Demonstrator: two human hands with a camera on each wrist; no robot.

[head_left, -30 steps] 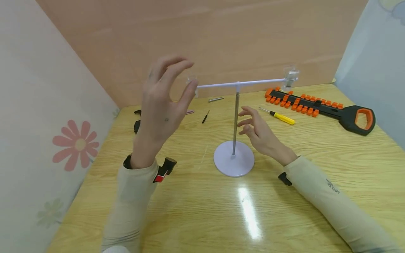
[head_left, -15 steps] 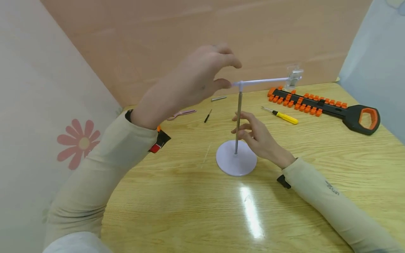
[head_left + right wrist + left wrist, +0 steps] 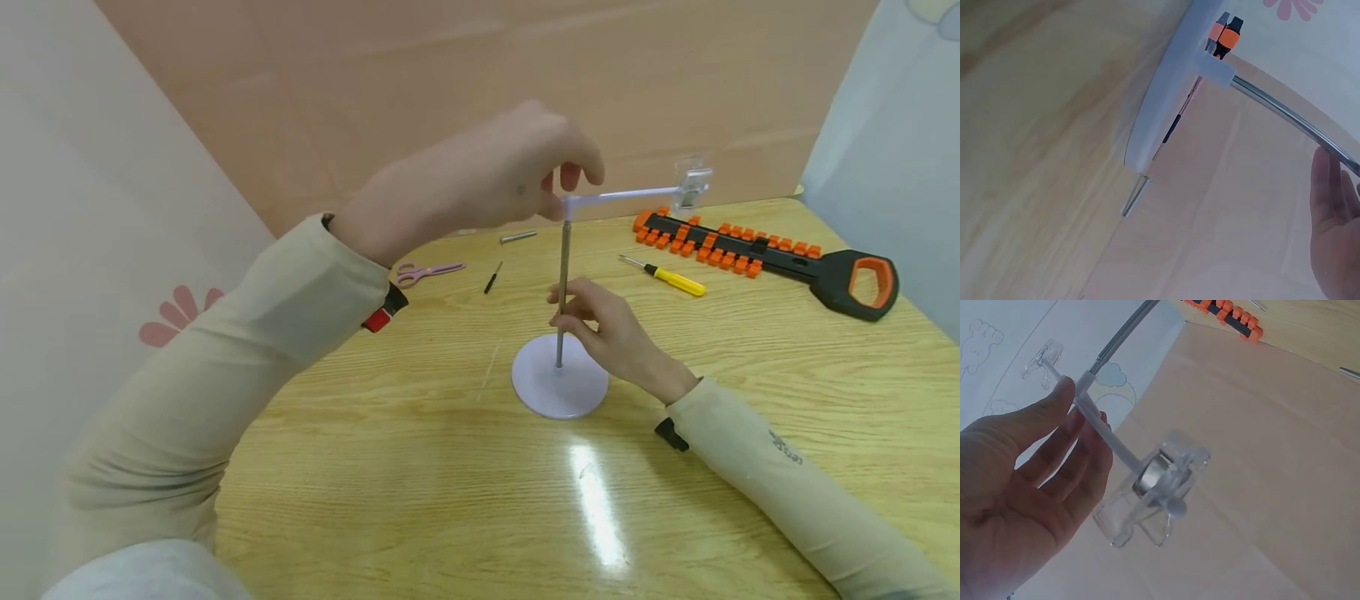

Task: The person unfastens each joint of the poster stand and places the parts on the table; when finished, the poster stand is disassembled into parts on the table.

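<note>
One stand (image 3: 564, 246), mid-frame, looks assembled: pole (image 3: 564, 267) upright on base (image 3: 558, 396), crossbar (image 3: 626, 194) atop, clips (image 3: 692, 187) at both ends. Left hand (image 3: 517, 167) pinches crossbar near pole's top; right hand (image 3: 611, 329) holds pole lower down between thumb and fingers. What remains, if anything, cannot tell.

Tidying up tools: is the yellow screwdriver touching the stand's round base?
No, the yellow screwdriver lies on the table, apart from the round base.

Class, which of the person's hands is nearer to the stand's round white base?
Right. The right hand grips the metal pole above the round white base; the left hand is higher up, holding the crossbar near the pole's top.
</note>
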